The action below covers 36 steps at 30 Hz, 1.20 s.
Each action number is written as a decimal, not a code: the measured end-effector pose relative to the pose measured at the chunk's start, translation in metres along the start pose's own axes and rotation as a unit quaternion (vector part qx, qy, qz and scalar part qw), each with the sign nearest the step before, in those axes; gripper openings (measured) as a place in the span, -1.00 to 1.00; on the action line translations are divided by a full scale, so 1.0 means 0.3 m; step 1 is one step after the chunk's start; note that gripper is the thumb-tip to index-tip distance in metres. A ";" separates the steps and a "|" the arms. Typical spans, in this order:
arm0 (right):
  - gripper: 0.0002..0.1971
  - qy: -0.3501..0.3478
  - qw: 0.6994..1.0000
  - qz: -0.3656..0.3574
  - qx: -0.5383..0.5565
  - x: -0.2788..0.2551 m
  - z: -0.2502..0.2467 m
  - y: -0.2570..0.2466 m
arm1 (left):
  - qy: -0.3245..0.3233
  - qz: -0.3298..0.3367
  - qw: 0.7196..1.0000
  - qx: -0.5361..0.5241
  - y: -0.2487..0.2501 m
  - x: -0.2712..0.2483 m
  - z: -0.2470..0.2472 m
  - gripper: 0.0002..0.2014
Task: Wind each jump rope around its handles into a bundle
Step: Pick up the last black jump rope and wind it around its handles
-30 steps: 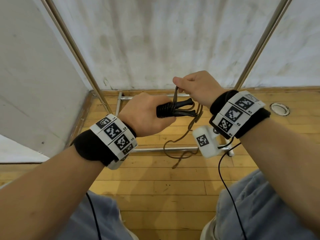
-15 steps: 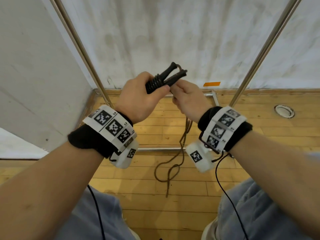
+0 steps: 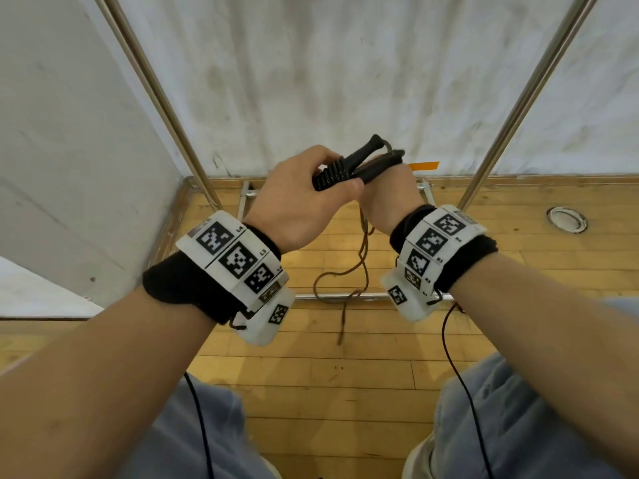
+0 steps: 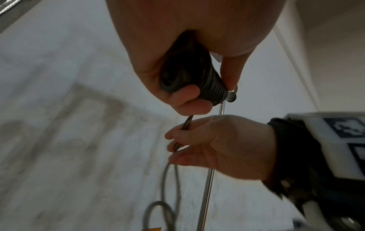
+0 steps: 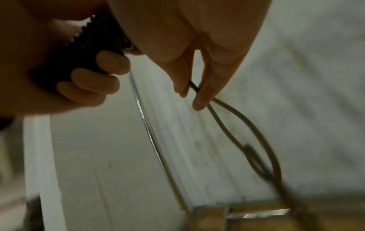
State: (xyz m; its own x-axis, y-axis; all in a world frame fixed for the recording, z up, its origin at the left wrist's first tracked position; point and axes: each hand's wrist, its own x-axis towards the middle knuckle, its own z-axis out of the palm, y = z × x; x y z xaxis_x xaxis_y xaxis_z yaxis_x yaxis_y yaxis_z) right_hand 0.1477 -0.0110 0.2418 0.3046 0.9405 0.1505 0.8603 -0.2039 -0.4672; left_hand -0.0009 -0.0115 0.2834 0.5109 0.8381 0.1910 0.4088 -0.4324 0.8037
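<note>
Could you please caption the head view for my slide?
Left hand grips both black handles while right hand feeds the hanging rope.

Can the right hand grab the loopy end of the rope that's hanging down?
Probably yes. The right hand already pinches the rope higher up, and the loop dangles free below with nothing around it. It would need to slide down or let go first.

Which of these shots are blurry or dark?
Head view: bright and sharp, poles bowed by the wide lens. Left wrist view: dim, the handles in shadow under the left hand. Right wrist view: darkest, the rope smeared toward the bottom.
</note>
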 end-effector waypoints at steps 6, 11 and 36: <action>-0.81 -0.260 0.879 -0.022 0.399 -0.092 -0.002 -0.033 | 0.026 -0.032 0.995 -0.089 -0.004 0.030 -0.029 -0.89; -0.66 -0.191 0.939 -0.035 0.283 -0.110 -0.011 -0.021 | 0.106 -0.036 0.994 0.002 -0.063 0.064 -0.103 -0.84; -0.61 0.000 0.988 -0.125 0.092 -0.052 -0.118 0.012 | -0.136 0.037 0.939 0.313 -0.096 0.006 0.050 -0.70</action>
State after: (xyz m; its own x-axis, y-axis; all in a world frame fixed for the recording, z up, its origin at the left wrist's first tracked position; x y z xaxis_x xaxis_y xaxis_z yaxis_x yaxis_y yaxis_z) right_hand 0.1606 -0.0359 0.2687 0.0922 0.9553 0.2809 0.8196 0.0874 -0.5663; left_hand -0.0004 -0.0024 0.2522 0.6959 0.7180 0.0136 0.6848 -0.6692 0.2884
